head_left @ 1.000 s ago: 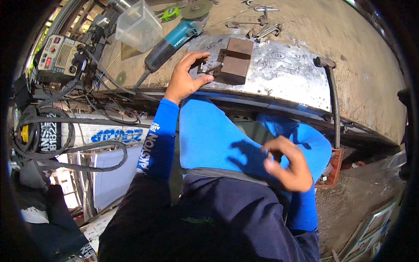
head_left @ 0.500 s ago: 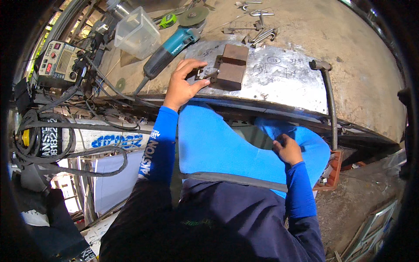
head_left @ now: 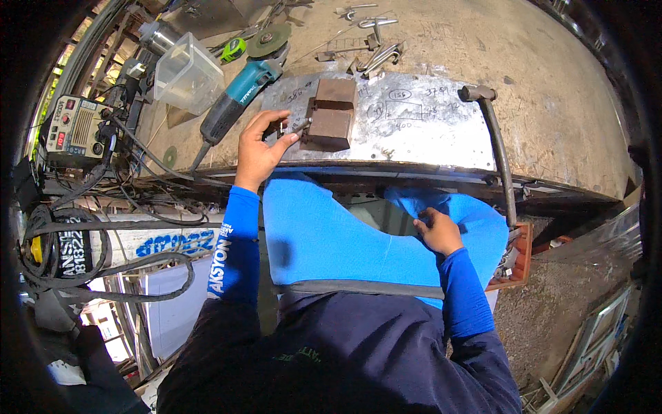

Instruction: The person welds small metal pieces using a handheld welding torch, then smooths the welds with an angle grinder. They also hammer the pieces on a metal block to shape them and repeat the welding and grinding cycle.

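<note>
My left hand point(head_left: 262, 148) reaches over the edge of the workbench. Its thumb and index finger are closed around a small metal piece point(head_left: 281, 129), partly hidden by the fingers. A short dark rod point(head_left: 302, 126) runs from there to the side of two brown metal blocks point(head_left: 331, 127), which sit together on a marked metal sheet point(head_left: 427, 138). Over my lap spreads a blue cloth point(head_left: 331, 241) with a dark band. Above its right part is my right hand point(head_left: 439, 232), fingers curled together; I cannot make out what they hold, if anything.
On the bench lie an angle grinder point(head_left: 241, 96), a clear plastic bin point(head_left: 189, 76), a green tape measure point(head_left: 233, 50) and several bent metal pieces point(head_left: 379, 61). A hammer point(head_left: 488, 124) hangs over the right edge. A welding machine point(head_left: 76, 127) and a gas cylinder point(head_left: 138, 241) stand left.
The view has shifted, so the bench things appear further left. My left hand stays by the blocks, with the rod beside them now plainer. My right hand remains over the cloth.
</note>
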`<action>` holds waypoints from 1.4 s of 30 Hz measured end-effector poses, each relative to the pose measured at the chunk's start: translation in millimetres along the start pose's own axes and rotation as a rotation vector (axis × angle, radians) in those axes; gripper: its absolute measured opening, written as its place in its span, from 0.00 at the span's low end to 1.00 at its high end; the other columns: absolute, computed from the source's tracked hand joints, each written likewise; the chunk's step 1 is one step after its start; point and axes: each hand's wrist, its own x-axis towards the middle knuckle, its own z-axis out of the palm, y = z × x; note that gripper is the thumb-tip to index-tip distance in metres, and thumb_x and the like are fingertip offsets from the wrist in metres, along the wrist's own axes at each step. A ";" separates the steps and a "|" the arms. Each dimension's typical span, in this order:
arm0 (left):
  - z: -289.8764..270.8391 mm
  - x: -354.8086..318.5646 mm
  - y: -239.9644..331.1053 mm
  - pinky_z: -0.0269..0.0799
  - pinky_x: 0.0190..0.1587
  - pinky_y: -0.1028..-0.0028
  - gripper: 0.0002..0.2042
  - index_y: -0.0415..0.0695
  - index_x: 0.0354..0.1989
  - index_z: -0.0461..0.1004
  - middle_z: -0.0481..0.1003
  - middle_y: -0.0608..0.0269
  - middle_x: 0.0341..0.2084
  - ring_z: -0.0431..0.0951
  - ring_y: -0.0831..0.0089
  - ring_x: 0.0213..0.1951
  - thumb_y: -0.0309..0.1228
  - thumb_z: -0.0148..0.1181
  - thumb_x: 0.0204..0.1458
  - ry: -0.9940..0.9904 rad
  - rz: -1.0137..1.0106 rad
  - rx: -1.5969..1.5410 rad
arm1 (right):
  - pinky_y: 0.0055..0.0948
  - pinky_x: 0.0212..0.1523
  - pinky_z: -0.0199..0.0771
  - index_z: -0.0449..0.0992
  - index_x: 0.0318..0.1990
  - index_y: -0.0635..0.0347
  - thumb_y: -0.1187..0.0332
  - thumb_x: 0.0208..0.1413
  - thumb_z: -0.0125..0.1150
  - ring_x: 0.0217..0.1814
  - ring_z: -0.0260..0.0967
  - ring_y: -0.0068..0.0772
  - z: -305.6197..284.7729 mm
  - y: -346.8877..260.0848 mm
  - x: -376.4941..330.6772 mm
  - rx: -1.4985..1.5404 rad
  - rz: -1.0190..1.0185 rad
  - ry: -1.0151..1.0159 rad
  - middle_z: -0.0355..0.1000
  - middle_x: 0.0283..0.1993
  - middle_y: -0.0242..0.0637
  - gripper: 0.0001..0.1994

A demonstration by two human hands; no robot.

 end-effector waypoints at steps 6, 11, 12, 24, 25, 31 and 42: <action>5.6 -0.2 -0.4 0.77 0.56 0.71 0.19 0.40 0.55 0.82 0.82 0.61 0.45 0.83 0.71 0.49 0.22 0.75 0.53 0.084 -0.038 -0.002 | 0.51 0.50 0.81 0.83 0.52 0.55 0.51 0.64 0.69 0.48 0.83 0.58 -0.8 -1.2 -2.1 0.009 -0.009 0.012 0.84 0.41 0.54 0.19; 7.8 -1.1 -12.8 0.77 0.55 0.71 0.18 0.40 0.54 0.83 0.83 0.60 0.46 0.83 0.70 0.49 0.21 0.75 0.53 0.082 -0.031 -0.090 | 0.51 0.49 0.81 0.83 0.53 0.55 0.52 0.63 0.69 0.48 0.83 0.59 -1.3 -1.5 -2.1 -0.008 -0.016 0.029 0.84 0.41 0.53 0.19; 6.0 0.3 -9.6 0.77 0.54 0.71 0.18 0.41 0.53 0.84 0.83 0.59 0.45 0.83 0.68 0.48 0.22 0.76 0.52 0.088 -0.012 -0.046 | 0.51 0.49 0.81 0.83 0.53 0.55 0.52 0.64 0.69 0.47 0.83 0.58 0.0 -0.8 -1.4 -0.008 -0.021 0.034 0.84 0.41 0.53 0.19; 4.7 0.2 -2.9 0.78 0.55 0.71 0.15 0.41 0.51 0.85 0.84 0.59 0.44 0.84 0.69 0.49 0.24 0.75 0.54 0.111 -0.024 0.060 | 0.51 0.49 0.81 0.83 0.53 0.57 0.53 0.64 0.69 0.47 0.83 0.58 0.8 0.3 -0.1 0.013 -0.010 0.019 0.84 0.40 0.52 0.19; 5.7 0.5 -2.9 0.78 0.55 0.71 0.15 0.41 0.51 0.85 0.84 0.59 0.44 0.84 0.69 0.49 0.23 0.75 0.55 0.111 -0.027 0.064 | 0.51 0.49 0.81 0.83 0.53 0.57 0.53 0.64 0.69 0.47 0.83 0.58 2.5 2.7 1.1 0.014 -0.011 0.022 0.84 0.40 0.52 0.19; 10.6 0.8 0.0 0.78 0.52 0.70 0.17 0.42 0.50 0.85 0.83 0.58 0.42 0.84 0.66 0.45 0.22 0.76 0.51 0.151 -0.009 0.035 | 0.51 0.49 0.81 0.83 0.53 0.56 0.53 0.64 0.69 0.48 0.83 0.59 0.3 -0.6 -1.9 0.025 -0.015 0.032 0.85 0.41 0.52 0.19; 10.1 0.8 -5.3 0.78 0.52 0.69 0.16 0.40 0.51 0.84 0.83 0.57 0.43 0.84 0.66 0.46 0.24 0.75 0.53 0.136 0.004 0.049 | 0.51 0.51 0.80 0.83 0.53 0.56 0.51 0.64 0.68 0.50 0.82 0.59 -3.4 -3.6 -2.8 0.023 0.009 0.007 0.84 0.43 0.53 0.19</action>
